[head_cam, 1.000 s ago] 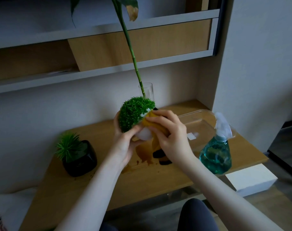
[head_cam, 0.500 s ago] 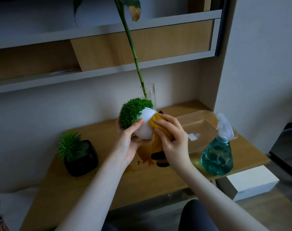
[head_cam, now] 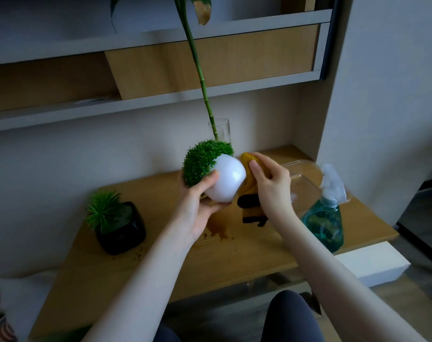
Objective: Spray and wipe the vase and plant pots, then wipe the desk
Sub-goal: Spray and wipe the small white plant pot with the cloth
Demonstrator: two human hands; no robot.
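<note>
My left hand (head_cam: 197,201) grips a round white plant pot (head_cam: 226,180) with a bushy green plant, lifted above the wooden desk (head_cam: 234,257) and tipped to the left. My right hand (head_cam: 271,183) holds a yellow cloth (head_cam: 249,169) with black markings against the pot's right side; the cloth's end hangs down below my hand. Behind the pot stands a clear glass vase (head_cam: 221,130) with a tall green stalk. A black pot (head_cam: 122,227) with a spiky green plant sits on the desk's left. A teal spray bottle (head_cam: 327,218) stands at the right.
A clear plastic tray (head_cam: 306,178) lies behind the spray bottle. A brown stain and crumbs (head_cam: 216,230) mark the desk's middle. Shelves hang above against the wall. A white box (head_cam: 372,262) sits low at the right, and my knee shows below the desk edge.
The pot has tipped further left, showing more of its white body. My right hand has slid the cloth from the pot's front round to its right side.
</note>
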